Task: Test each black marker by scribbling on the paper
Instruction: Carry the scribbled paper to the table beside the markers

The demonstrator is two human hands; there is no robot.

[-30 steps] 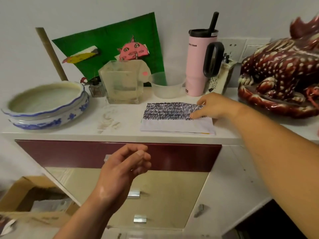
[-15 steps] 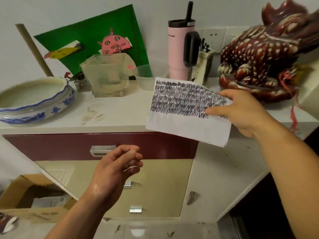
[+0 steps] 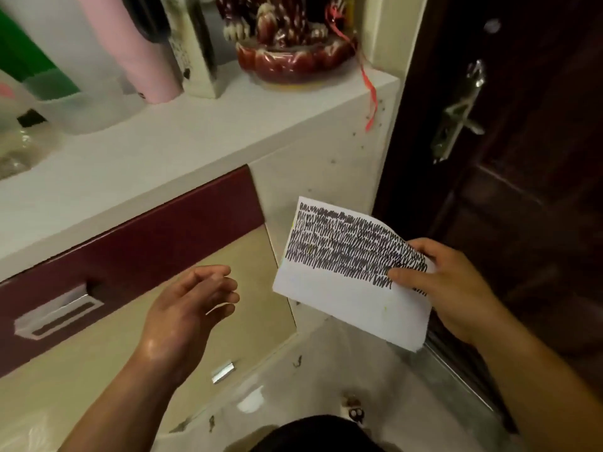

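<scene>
The hands are doing unlike jobs. The right hand (image 3: 456, 288) pinches the paper (image 3: 342, 305) at its right edge, thumb on top across the scribbles and fingers underneath, probably so the inked face tips up toward the eyes for reading. The left hand (image 3: 186, 308) is spread and loosely curved, palm inward, holding nothing. It looks ready to fetch a marker, though neither hand has one.

The cabinet fills most of the view. Its white tabletop (image 3: 163, 151) runs across the upper left, and a maroon drawer front (image 3: 146, 243) sits below it. The paper hangs in the air off the cabinet's right corner, well below the tabletop and touching nothing but the hand. Held like this it has no backing, so I judge it must go flat on a firm surface before any more testing.

Right of the cabinet is a dark door (image 3: 522, 207) with a metal handle (image 3: 460, 115). On the tabletop, against the wall, stand a red speckled figurine (image 3: 287, 57), a pink tumbler (image 3: 140, 60) and a cream holder (image 3: 199, 60) (its contents are cut off, so I cannot tell if the markers are there).

Black zigzag rows cover the sheet's upper half. The lower strip is blank, leaving room for more tests.
</scene>
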